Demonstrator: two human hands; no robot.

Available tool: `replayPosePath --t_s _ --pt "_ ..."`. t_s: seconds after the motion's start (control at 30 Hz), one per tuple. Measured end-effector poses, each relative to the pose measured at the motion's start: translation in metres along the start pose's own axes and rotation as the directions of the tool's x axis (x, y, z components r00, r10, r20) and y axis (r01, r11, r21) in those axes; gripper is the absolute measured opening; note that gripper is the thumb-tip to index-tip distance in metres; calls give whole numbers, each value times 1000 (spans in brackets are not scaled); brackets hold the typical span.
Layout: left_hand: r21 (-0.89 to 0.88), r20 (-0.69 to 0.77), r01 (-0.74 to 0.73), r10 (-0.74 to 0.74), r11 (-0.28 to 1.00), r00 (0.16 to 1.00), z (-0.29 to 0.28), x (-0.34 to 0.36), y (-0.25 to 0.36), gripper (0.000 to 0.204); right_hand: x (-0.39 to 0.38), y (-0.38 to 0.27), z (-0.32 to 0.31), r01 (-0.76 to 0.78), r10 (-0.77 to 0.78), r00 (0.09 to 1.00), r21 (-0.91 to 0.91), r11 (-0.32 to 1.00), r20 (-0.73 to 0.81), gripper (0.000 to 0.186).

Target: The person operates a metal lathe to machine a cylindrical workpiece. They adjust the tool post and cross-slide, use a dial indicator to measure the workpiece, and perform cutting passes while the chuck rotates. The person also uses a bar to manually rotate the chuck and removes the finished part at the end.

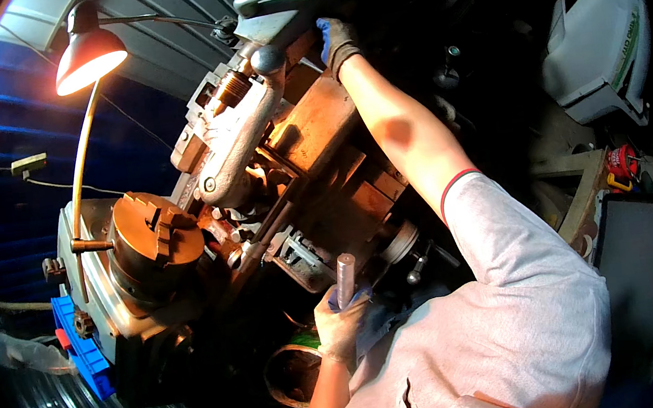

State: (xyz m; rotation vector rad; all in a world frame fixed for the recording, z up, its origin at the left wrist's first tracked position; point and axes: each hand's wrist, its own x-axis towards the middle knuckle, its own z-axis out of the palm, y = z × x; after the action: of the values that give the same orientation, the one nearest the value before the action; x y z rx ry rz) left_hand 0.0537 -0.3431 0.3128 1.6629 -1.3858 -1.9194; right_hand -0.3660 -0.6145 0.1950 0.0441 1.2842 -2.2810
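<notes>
My left hand (340, 329), in a pale glove with blue on it, is closed around a short round metal bar (345, 279). The bar stands nearly upright, its end showing above the fingers. My right arm stretches across to the far end of a lathe, where my right hand (338, 42), in a blue and grey glove, appears to curl against the side of the grey tailstock (279, 16). Part of that grip is hidden. Toward the left, the lathe chuck (155, 233) has stepped jaws with nothing seen clamped in them. A tool post lever (240, 133) with a dark knob rises between chuck and tailstock.
A lit lamp (90, 58) hangs over the chuck from a bent arm. A blue plastic crate (82, 348) stands beside the headstock. A handwheel (401, 244) juts out near the metal bar. White casing (595, 32) and a dark flat panel (644, 271) lie at right.
</notes>
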Motion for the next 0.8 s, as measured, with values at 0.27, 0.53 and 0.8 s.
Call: replayPosePath --t_s 0.27,0.53,0.8 --pt "58 19 -110 109 992 994 4 28 -9 24 20 18 -16 -7 67 992 -485 874 107 19" --pt "114 57 -69 63 991 996 22 26 28 22 -6 -10 -26 -183 183 974 -8 983 134 8" --pt "136 128 -58 40 989 991 37 41 35 27 5 -145 -88 236 -210 967 -195 952 145 30"
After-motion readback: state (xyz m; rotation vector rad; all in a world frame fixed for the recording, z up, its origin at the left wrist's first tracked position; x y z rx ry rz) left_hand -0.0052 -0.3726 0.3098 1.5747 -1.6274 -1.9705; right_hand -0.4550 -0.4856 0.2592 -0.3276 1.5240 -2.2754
